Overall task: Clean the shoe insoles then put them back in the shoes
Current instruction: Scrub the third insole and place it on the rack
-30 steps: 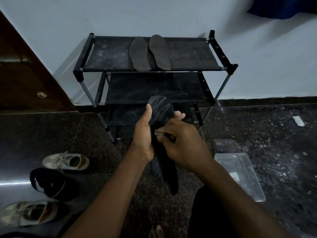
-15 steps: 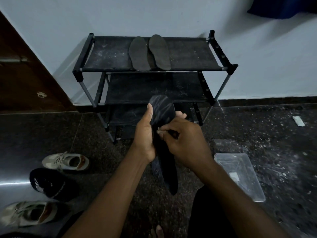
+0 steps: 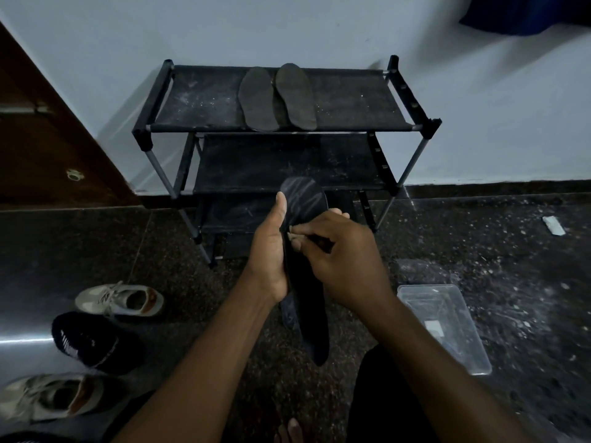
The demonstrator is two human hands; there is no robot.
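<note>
Before the black metal rack (image 3: pixel 198 103), the left hand (image 3: pixel 271 251) grips the dark, likely light, floppy insole (image 3: pixel 303 199) mid-length, where it should sag least, while the right hand (image 3: pixel 343 255) pinches a pale scrap (image 3: pixel 292 234).

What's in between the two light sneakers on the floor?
A black shoe with white markings lies between the farther light sneaker and the nearer light sneaker, in the head view.

— Where are the hands?
— Both forearms reach in from six o'clock. Left hand (image 3: pixel 270 247) grips an insole (image 3: pixel 303 199), thumb pointing twelve o'clock. Right hand (image 3: pixel 339 260), at its three o'clock, curls fingertips onto it
</note>
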